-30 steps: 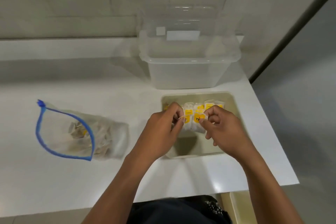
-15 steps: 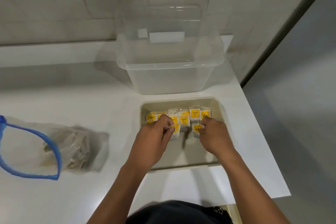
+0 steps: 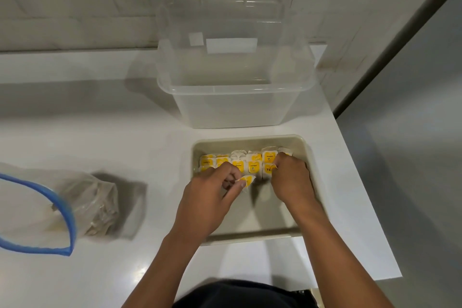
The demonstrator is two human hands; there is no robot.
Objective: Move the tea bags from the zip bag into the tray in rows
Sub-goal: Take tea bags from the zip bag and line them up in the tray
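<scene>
The left hand (image 3: 212,192) pinches one yellow-labelled tea bag (image 3: 246,181) between thumb and fingertips just in front of the packed rows of tea bags (image 3: 240,161) at the far wall of the beige tray (image 3: 252,232), apparently to start the next row flush against them. The right hand (image 3: 290,180), fingers curled, bears on the bags at the row's right end, seemingly to keep them from tipping; whether it grips one cannot be told. The blue-rimmed zip bag (image 3: 82,205) lies open on the white counter (image 3: 125,145), well left, more bags inside; a clear plastic tub (image 3: 237,107) stands behind the tray.
</scene>
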